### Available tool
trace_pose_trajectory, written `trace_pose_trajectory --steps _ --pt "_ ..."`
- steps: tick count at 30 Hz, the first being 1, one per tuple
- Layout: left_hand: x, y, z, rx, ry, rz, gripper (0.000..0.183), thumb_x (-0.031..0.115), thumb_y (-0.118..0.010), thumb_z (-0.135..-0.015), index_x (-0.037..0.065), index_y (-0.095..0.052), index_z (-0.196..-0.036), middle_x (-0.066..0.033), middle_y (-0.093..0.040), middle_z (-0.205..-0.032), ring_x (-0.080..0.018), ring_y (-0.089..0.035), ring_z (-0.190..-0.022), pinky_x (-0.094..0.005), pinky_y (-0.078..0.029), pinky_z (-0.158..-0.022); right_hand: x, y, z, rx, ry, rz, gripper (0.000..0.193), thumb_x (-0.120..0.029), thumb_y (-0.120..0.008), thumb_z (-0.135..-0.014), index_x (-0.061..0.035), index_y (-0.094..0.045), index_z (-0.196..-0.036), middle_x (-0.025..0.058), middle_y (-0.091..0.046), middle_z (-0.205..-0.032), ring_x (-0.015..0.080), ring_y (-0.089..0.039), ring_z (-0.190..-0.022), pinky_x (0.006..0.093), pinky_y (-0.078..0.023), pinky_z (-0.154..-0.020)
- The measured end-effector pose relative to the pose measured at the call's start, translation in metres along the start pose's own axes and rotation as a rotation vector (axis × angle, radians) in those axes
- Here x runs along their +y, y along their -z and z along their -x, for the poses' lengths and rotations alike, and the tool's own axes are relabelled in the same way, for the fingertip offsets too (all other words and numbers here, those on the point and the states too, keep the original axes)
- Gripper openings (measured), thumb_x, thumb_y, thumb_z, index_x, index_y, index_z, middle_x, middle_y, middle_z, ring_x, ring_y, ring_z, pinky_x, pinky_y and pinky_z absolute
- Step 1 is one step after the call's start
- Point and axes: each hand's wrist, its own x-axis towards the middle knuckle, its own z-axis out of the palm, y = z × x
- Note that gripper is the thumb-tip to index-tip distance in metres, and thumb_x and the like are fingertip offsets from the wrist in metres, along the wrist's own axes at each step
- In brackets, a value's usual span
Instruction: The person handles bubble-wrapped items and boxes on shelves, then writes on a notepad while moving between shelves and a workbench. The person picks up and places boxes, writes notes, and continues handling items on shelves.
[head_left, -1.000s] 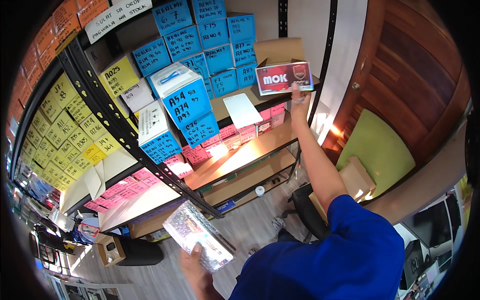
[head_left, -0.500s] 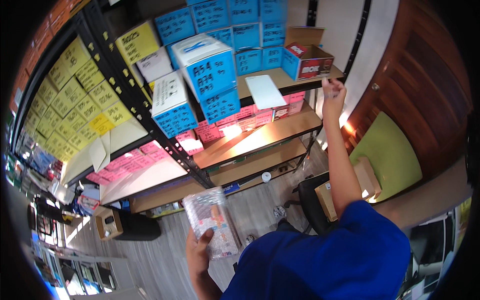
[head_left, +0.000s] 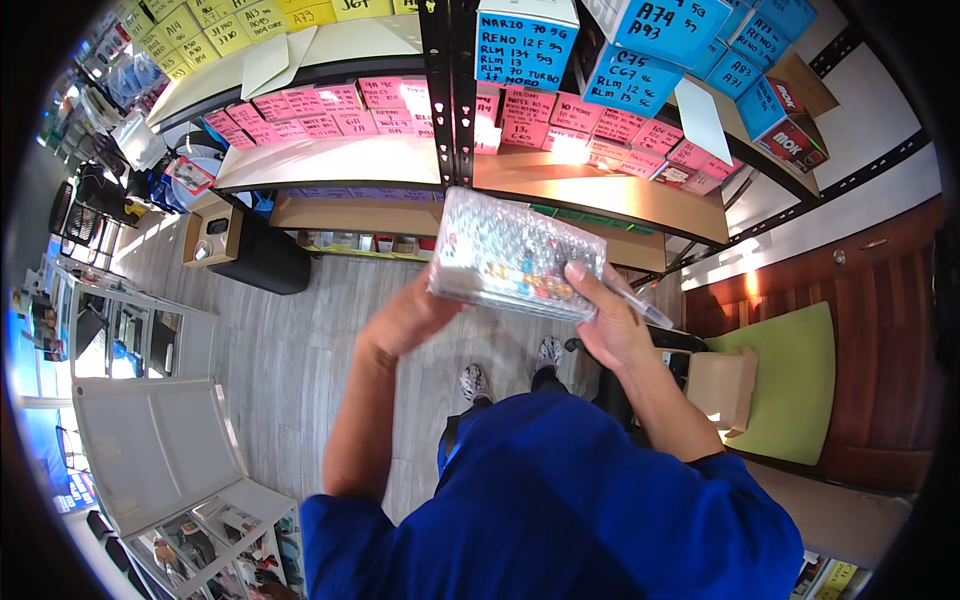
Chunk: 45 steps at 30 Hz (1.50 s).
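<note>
Fingers (head_left: 578,272) of both hands grip a bubble-wrapped packet (head_left: 515,255), which seemingly hides the left hand (head_left: 405,318) fingertips.

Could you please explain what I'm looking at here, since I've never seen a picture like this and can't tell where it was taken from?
This is one view from a wide fisheye camera worn on a person's head, looking down, so straight edges bend near the rim. There is no machine: the two bare hands belong to the wearer, in a blue shirt. The left hand and right hand together hold a bubble-wrapped package; the right fingers also grip a pen. Ahead stands a metal shelf rack carrying pink boxes and blue boxes. Below are the grey wooden floor and the wearer's shoes.
</note>
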Motion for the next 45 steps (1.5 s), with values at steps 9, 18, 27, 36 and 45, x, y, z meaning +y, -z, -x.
trace_pose_trajectory --steps 9,18,27,36,45 --pt "-0.028 -0.088 0.050 0.530 -0.263 0.450 0.068 0.032 -0.076 -0.097 -0.004 -0.051 -0.148 -0.0145 -0.063 -0.140 -0.0240 -0.062 -0.128 -0.0408 -0.049 -0.111 0.033 -0.040 0.007 -0.123 0.201 0.448 0.058 -0.020 -0.083 -0.095 -0.0015 -0.052 -0.141 0.0093 -0.063 -0.126 0.0145 -0.061 -0.111 0.0317 -0.050 -0.101" --pt "0.002 -0.087 0.115 0.510 -0.141 0.353 0.076 0.031 -0.080 -0.086 -0.003 -0.053 -0.148 -0.0154 -0.067 -0.136 -0.0272 -0.064 -0.126 -0.0414 -0.051 -0.107 0.016 -0.086 0.028 -0.306 0.017 0.668 0.037 -0.012 -0.088 -0.089 -0.0056 -0.062 -0.115 -0.0024 -0.067 -0.095 0.0021 -0.059 -0.080 0.0194 -0.046 -0.073" --pt "0.001 -0.081 0.128 0.553 -0.133 0.294 0.071 0.028 -0.080 -0.083 -0.003 -0.057 -0.143 -0.0159 -0.069 -0.131 -0.0278 -0.068 -0.120 -0.0416 -0.053 -0.103 0.022 -0.094 0.036 -0.300 0.126 0.685 0.032 -0.011 -0.086 -0.092 -0.0051 -0.063 -0.113 -0.0036 -0.064 -0.093 0.0012 -0.054 -0.077 0.0195 -0.043 -0.069" --pt "0.003 -0.083 0.116 0.580 -0.106 0.305 0.096 0.035 -0.078 -0.076 -0.009 -0.041 -0.153 -0.0253 -0.064 -0.138 -0.0369 -0.069 -0.122 -0.0458 -0.058 -0.104 0.016 -0.097 0.043 -0.234 0.043 0.603 0.022 -0.013 -0.075 -0.101 -0.0026 -0.065 -0.118 -0.0048 -0.057 -0.088 0.0021 -0.048 -0.077 0.0195 -0.039 -0.069" --pt "0.005 -0.083 0.121 0.568 0.005 0.197 0.095 0.034 -0.078 -0.077 -0.010 -0.041 -0.153 -0.0253 -0.064 -0.138 -0.0363 -0.069 -0.121 -0.0459 -0.057 -0.105 0.018 -0.088 0.047 -0.244 0.093 0.587 0.020 -0.014 -0.072 -0.104 -0.0031 -0.064 -0.119 -0.0058 -0.056 -0.088 0.0019 -0.048 -0.077 0.0200 -0.038 -0.069"
